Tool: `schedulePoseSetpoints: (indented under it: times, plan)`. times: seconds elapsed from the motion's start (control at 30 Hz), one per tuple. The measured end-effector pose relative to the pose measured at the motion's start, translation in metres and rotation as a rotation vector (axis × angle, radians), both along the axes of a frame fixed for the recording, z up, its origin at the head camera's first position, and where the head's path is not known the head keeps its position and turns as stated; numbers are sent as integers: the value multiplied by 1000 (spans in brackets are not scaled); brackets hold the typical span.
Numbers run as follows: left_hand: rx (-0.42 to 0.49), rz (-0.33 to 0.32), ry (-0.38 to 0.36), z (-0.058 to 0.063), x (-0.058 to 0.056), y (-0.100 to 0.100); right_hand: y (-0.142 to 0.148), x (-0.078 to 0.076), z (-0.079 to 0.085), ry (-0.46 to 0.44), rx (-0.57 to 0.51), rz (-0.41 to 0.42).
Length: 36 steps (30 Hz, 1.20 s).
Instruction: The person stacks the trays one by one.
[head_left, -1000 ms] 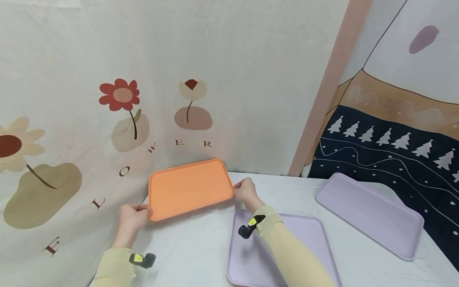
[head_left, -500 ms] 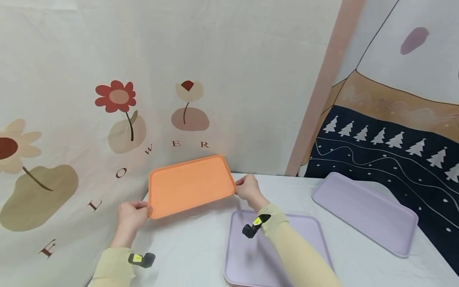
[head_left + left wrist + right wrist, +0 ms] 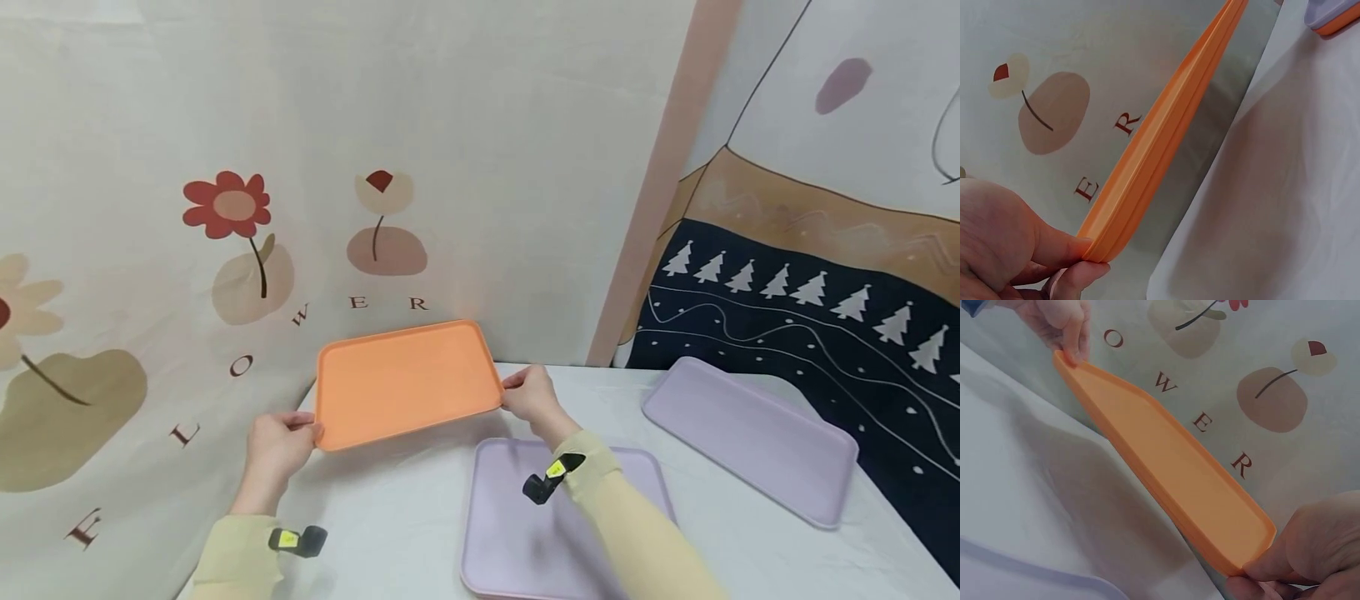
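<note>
An orange rectangular tray with a low raised rim is held above the white table, its far side raised toward the wall. My left hand pinches its near left corner between thumb and fingers, as the left wrist view shows up close. On the opposite side my right hand pinches the tray near its right corner; in the right wrist view the thumb lies at the rim. Just below my right forearm a lilac tray lies on the table.
A second lilac tray lies slanted at the table's right side. Orange shows under the edge of a lilac tray in the left wrist view. A cloth with printed flowers hangs behind the table, and a dark tree-print cloth at right.
Both hands have raised the orange tray slightly and shifted it to the right relative to the wall. The head view has turned a little to the right. Both grips stay the same.
</note>
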<state>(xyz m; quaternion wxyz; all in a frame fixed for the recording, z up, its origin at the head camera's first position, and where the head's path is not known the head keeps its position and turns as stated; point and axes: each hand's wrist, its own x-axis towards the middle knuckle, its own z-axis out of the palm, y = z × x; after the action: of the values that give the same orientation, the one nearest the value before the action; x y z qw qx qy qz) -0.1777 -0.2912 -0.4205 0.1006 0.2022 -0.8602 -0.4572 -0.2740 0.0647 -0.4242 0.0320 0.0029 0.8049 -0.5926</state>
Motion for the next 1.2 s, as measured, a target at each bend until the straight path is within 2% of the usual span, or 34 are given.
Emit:
schedulePoseSetpoints:
  times: [0.23,0.6,0.9,1.2]
  plan:
    - [11,-39,32,6,-2,10,13,6,6,-17,-14,-14]
    - [37,-78,36,9,-5,26,34,15,15,-22,-10,-48]
    - [55,-100,33,11,-8,39,52,24,17,-28,-28,-77]
    - [68,-123,48,10,-10,52,69,34,17,5,-57,-86]
